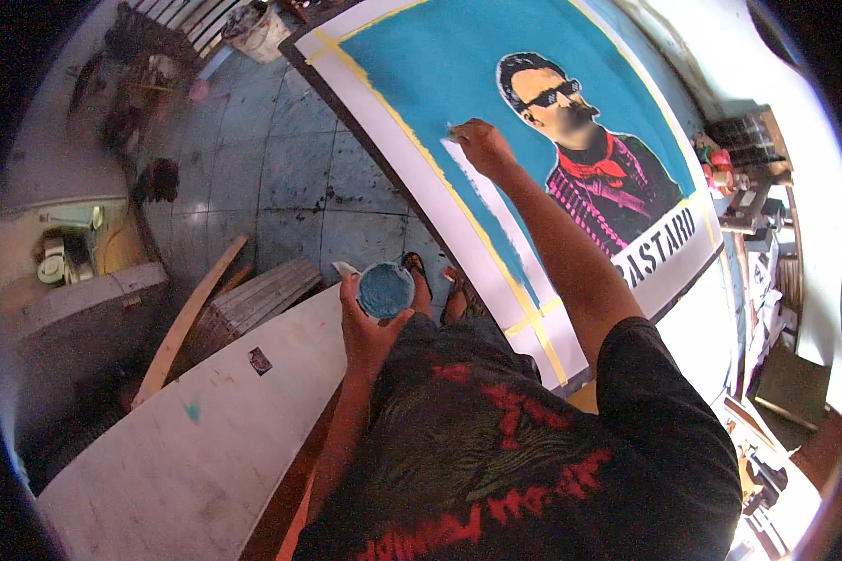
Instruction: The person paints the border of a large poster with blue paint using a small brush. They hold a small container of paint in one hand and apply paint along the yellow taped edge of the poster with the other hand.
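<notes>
My left hand (pixel 369 342) is wrapped round a small round tub of teal paint (pixel 385 291), held over my feet. At the left part of a large poster (pixel 421 93), my right hand (pixel 485 150) is closed, its fingertips at the painted surface. Whatever it grips is hidden beneath the fingers; a small whitish bit shows at their tips. Teal background surrounds a printed figure (pixel 601 173) with dark sunglasses and a red scarf. Below my right hand, a white unpainted strip (pixel 496 208) runs alongside a teal band. Yellow masking tape (pixel 458 204) frames the painted area.
A white tabletop (pixel 206 439) with a teal smear lies at lower left. Wooden planks (pixel 267 304) and a curved wood strip (pixel 189 318) stand behind it. A whitish bucket (pixel 257 35) sits on the tiled floor (pixel 290 173). Cluttered shelves (pixel 758 187) line the right wall.
</notes>
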Motion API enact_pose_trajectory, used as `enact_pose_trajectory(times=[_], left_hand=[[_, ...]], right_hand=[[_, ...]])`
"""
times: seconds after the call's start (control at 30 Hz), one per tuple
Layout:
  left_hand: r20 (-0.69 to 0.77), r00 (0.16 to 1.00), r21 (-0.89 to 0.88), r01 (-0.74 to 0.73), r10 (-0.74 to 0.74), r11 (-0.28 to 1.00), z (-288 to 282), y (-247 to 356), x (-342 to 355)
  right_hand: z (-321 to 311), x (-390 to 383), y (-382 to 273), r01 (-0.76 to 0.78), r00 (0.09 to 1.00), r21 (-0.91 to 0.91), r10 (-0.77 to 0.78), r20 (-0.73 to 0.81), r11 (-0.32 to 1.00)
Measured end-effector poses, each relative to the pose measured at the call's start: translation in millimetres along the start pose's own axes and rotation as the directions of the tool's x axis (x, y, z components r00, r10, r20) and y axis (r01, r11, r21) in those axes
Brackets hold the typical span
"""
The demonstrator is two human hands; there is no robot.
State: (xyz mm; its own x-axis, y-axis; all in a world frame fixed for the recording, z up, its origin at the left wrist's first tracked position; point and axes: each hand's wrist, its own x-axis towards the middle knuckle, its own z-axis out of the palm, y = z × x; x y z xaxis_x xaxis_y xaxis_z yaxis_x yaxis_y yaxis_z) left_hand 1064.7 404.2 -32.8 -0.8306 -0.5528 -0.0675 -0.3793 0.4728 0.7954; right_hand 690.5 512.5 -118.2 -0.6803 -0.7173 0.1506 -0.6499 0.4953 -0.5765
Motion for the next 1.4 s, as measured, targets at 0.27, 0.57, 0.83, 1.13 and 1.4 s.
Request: enact_pose_trajectory(times=[0.27, 0.57, 0.83, 1.13, 1.4], left_hand=[[-0.056, 0.998, -0.026, -0.014, 0.013, 1.000, 7.1, -21.5, 36.0], [0.010, 0.946, 0.014, -0.325, 0.325, 0.945, 34.9, 17.8, 98.7], [0.080, 0.911, -0.047, -0.402, 0.404, 0.915, 40.5, 44.2, 107.4], [0.131, 0.888, -0.063, -0.436, 0.441, 0.898, 53.2, 47.5, 105.6], [0.056, 0.957, 0.004, -0.287, 0.286, 0.958, 42.5, 27.3, 89.0]], right_hand=[[-28.7, -27.4, -74.4, -0.075, 0.996, 0.252, 0.086, -0.032, 0.965], [-73.6, -85.8, -172.8, -0.033, 0.999, 0.383, 0.042, -0.016, 0.923], [-81.1, -93.9, -174.6, -0.098, 0.994, 0.267, 0.106, -0.019, 0.959], [-79.8, -103.3, -166.5, -0.208, 0.974, 0.344, 0.227, -0.014, 0.916], [-69.3, -104.7, -98.6, -0.503, 0.765, 0.812, 0.589, 0.260, 0.296]])
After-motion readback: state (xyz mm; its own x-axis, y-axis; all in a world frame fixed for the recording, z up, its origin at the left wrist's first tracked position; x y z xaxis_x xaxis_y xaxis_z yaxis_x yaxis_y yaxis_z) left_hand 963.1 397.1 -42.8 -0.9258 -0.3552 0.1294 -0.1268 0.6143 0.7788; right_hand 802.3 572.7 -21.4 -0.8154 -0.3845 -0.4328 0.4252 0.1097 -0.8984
